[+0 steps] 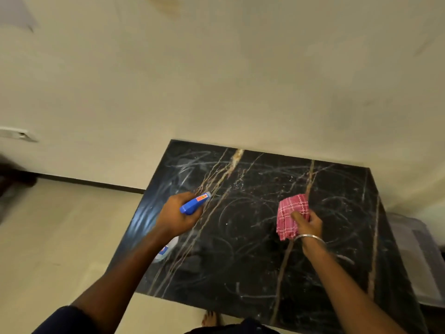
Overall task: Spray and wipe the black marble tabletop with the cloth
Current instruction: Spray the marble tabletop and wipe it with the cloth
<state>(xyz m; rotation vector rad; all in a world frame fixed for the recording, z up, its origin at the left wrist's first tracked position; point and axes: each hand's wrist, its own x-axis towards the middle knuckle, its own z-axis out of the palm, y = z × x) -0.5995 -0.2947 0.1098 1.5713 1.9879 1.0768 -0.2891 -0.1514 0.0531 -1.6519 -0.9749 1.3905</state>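
Black marble table [265,261], seen from above, its top crossed by tan veins and pale looping smears; it fills the lower centre of the view, one edge against the wall [216,80] at 12 o'clock, with floor [60,237] at 9 o'clock. Spray bottle [192,205]: blue head, white body showing below the wrist, held over the table's left part. Its long axis runs from 7 o'clock to 1 o'clock, nozzle toward the far centre of the top. Left hand [175,218]: grip wrapped tight round the bottle neck (whether a finger presses the trigger cannot be told). Right hand [309,225]: grip pinched shut on the cloth [292,216], a folded pink check piece at 3 o'clock from the bottle, well apart. Judgement: spraying comes first; the smeared centre lies between both hands, the cloth hand slightly nearer.
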